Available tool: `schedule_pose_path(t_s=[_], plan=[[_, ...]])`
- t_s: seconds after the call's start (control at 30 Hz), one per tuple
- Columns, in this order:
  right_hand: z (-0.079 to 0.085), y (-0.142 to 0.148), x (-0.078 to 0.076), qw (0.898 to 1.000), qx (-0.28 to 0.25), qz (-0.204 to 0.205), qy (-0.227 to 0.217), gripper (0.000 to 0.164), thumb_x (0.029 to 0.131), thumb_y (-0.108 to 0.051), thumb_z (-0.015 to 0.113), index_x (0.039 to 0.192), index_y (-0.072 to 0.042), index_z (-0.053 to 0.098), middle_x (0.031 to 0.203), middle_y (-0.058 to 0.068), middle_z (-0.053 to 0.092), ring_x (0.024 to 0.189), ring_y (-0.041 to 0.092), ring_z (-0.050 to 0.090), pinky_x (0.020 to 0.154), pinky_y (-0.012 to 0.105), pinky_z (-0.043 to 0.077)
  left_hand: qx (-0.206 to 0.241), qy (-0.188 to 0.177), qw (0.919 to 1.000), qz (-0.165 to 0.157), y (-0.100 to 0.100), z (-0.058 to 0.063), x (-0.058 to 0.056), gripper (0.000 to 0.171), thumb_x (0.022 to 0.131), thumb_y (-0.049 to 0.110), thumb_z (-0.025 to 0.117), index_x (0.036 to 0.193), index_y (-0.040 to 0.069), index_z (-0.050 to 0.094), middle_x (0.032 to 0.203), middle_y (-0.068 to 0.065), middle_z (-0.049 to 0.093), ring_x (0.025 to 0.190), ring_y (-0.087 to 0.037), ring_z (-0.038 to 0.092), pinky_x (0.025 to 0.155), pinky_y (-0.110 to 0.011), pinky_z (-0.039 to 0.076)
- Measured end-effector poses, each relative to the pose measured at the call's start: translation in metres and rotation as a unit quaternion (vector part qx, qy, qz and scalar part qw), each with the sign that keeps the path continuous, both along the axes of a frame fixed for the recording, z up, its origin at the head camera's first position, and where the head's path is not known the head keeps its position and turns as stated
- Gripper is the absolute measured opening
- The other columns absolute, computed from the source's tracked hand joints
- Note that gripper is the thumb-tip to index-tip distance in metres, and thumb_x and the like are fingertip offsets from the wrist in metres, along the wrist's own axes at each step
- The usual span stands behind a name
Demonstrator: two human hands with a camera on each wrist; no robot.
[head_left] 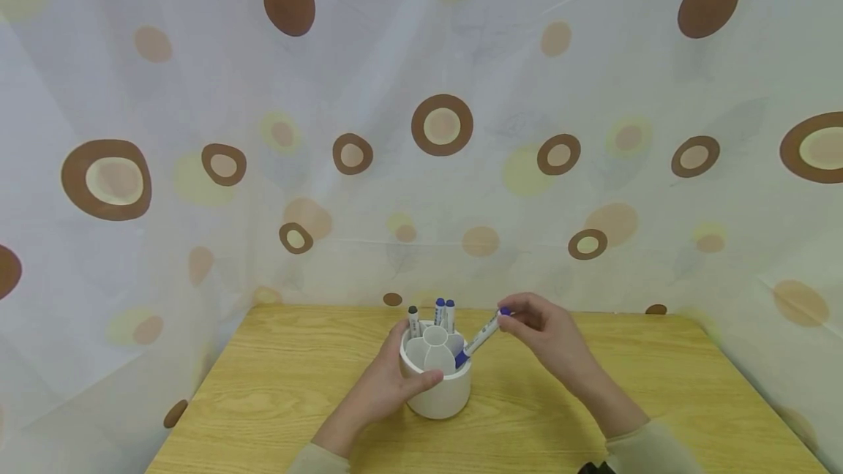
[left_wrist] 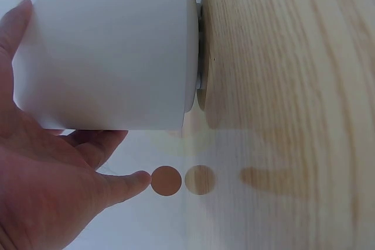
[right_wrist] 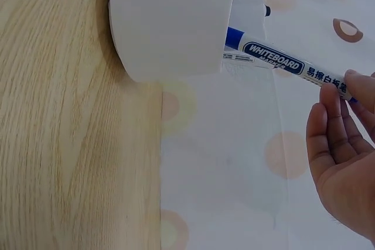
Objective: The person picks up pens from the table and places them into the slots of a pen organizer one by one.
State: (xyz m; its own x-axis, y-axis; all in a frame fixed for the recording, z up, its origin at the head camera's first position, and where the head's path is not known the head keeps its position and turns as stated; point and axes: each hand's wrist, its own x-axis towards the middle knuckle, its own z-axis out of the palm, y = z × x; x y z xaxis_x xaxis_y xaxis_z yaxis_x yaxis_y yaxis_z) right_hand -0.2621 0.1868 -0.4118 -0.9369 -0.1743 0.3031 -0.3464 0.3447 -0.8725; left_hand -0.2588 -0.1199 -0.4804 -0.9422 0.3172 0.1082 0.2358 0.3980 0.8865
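Observation:
A round white pen holder [head_left: 443, 397] with several petal-shaped compartments stands upright on the wooden table. My left hand [head_left: 385, 386] grips its left side, thumb across the front wall just under the rim. In the left wrist view the smooth wall of the holder fills much of the picture. Between thumb and fingertips, my right hand [head_left: 552, 335] pinches a blue whiteboard marker [right_wrist: 272, 57] by its upper end. This marker slants down to the left, its blue lower end inside the holder's right rim. A black-ended marker [head_left: 413, 322] and two blue-ended markers [head_left: 450, 317] stand in the back compartments.
The wooden table [head_left: 283, 386] reaches back to a pale curtain [head_left: 369, 57] printed with brown and yellow spots. Curtain also hangs along the left and right sides. A small black object [head_left: 596, 468] shows at the bottom edge, by the right sleeve.

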Motion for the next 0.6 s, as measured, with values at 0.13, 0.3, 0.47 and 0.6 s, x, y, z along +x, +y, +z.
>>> schedule_pose_path(t_s=[0.13,0.3,0.47,0.6], plan=[[-0.001,-0.006,0.000,1.000,-0.005,0.003,-0.012,0.024,0.106,-0.021,0.078,0.128,-0.010,0.076,0.111,0.007,0.079,0.102,0.025,0.077,0.091,0.031,0.062,-0.002,-0.002,1.0000,0.002,0.000,0.000,0.000,0.112,0.094,0.048,0.089,0.174,0.011,0.020,0.163,-0.020,0.049,0.145,-0.043,0.053,0.118,-0.071,0.043],[0.000,-0.012,0.001,1.000,0.002,0.004,-0.020,0.028,0.106,-0.023,0.077,0.132,-0.011,0.076,0.115,0.004,0.079,0.105,0.024,0.076,0.094,0.031,0.061,-0.005,-0.005,1.0000,0.007,0.001,0.001,0.002,0.114,0.093,0.049,0.089,0.174,0.011,0.019,0.165,-0.021,0.048,0.146,-0.045,0.053,0.118,-0.071,0.043],[0.000,-0.017,0.001,1.000,0.007,0.006,-0.016,0.030,0.107,-0.021,0.077,0.134,-0.011,0.076,0.120,0.005,0.079,0.107,0.024,0.076,0.094,0.028,0.060,-0.005,-0.009,0.9999,0.011,0.001,0.002,0.003,0.115,0.093,0.050,0.089,0.175,0.012,0.018,0.166,-0.022,0.046,0.147,-0.046,0.052,0.118,-0.072,0.041],[-0.001,-0.020,-0.001,1.000,0.009,0.009,-0.014,0.030,0.107,-0.021,0.077,0.134,-0.011,0.076,0.125,0.006,0.076,0.108,0.021,0.076,0.095,0.028,0.061,0.001,-0.011,0.9999,0.007,0.000,0.002,0.002,0.116,0.093,0.050,0.089,0.175,0.012,0.017,0.168,-0.022,0.044,0.148,-0.046,0.050,0.120,-0.072,0.039]])
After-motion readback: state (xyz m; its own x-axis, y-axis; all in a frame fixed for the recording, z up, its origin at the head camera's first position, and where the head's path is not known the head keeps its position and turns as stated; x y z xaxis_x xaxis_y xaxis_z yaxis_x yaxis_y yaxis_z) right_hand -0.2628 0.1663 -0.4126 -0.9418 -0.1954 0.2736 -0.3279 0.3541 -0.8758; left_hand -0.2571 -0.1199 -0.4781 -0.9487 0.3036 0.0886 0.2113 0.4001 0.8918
